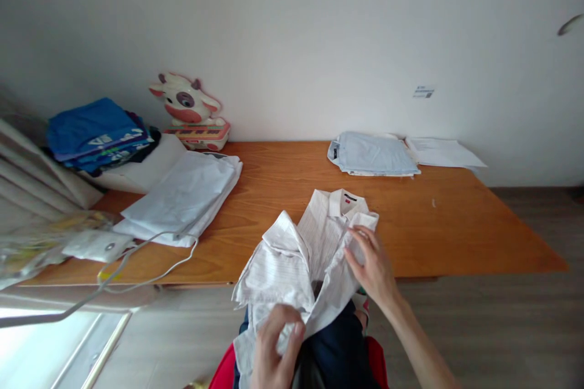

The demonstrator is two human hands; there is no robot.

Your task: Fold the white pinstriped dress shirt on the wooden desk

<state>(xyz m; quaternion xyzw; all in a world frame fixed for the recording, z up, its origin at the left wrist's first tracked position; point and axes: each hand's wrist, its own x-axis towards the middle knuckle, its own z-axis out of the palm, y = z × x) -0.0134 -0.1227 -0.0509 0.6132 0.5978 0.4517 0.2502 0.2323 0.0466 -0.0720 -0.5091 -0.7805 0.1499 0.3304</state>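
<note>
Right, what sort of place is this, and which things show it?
Probably a room in a home: there is a cow toy, a shirt lying partly on a table, and a curtain at the left.

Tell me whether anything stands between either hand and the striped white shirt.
Nothing visible does. The right hand is over the front of the striped white shirt, near its collar; the left hand is at its near end. The folded light blue garment lies farther back, out of the way.
</note>
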